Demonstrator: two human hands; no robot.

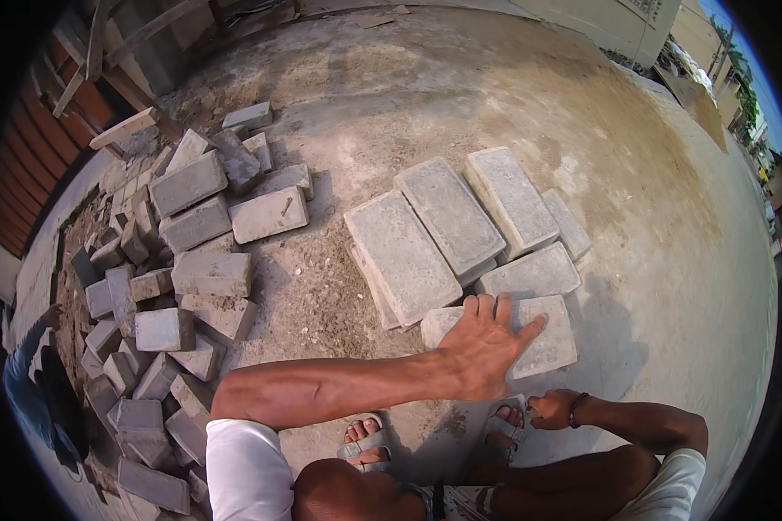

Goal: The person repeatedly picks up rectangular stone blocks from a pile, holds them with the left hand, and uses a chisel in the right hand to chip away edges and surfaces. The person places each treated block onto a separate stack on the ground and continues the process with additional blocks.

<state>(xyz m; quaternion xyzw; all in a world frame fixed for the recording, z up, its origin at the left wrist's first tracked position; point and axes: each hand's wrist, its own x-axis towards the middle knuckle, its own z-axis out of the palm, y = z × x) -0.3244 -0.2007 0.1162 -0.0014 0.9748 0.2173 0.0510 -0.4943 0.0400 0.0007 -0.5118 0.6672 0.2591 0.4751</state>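
My left hand (487,344) reaches across from the left and lies on a grey concrete paving block (547,339), the nearest of a small stack. Its fingers are spread over the top, thumb out to the right. Just beyond it lies another paving block (532,273), and several more, such as the large one (404,256), are laid side by side, some on top of others. My right hand (554,409), with a dark band at the wrist, is low beside my right foot. Its fingers are curled closed; what they hold, if anything, cannot be made out.
A loose heap of concrete blocks (213,273) fills the left side. Behind it stand wooden boards (123,128) and a brown slatted panel (48,161). Another person (39,382) is at the far left edge. My sandalled feet (365,438) are close to the stack.
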